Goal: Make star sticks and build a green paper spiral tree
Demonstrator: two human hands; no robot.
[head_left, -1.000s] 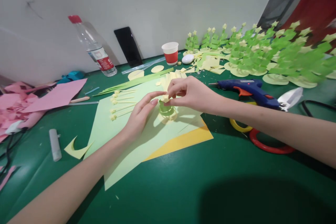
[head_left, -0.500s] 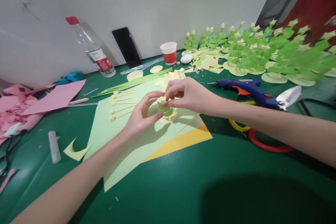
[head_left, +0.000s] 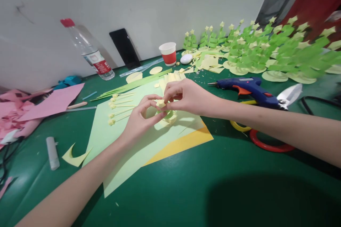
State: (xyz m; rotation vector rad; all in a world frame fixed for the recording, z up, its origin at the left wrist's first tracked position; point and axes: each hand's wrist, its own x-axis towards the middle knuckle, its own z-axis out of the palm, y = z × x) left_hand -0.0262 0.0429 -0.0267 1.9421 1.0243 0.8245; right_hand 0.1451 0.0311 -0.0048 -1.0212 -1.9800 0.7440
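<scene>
A small pale-yellow paper star [head_left: 160,103] sits between my two hands. My right hand [head_left: 188,95] pinches it from the right with thumb and fingertips. My left hand [head_left: 141,116] closes in from the left, its fingertips and thumb at the star's side. Directly below the star, a curled green paper strip [head_left: 169,115] stands on a pale-yellow base [head_left: 169,121], partly hidden by my fingers. Under these lies a light-green paper sheet [head_left: 128,145]. To the left, several star-topped paper stems [head_left: 121,107] rest on the sheet.
A blue glue gun [head_left: 239,84] and scissors [head_left: 273,147] lie near my right forearm. Several finished paper plants [head_left: 255,49] stand at the back right. A paper cup [head_left: 168,56], phone [head_left: 125,49] and bottle [head_left: 97,62] stand along the wall. Pink paper [head_left: 53,103] lies left.
My left fingers have moved in onto the star, which now looks tilted and turned between both hands. The whole view has shifted slightly.
</scene>
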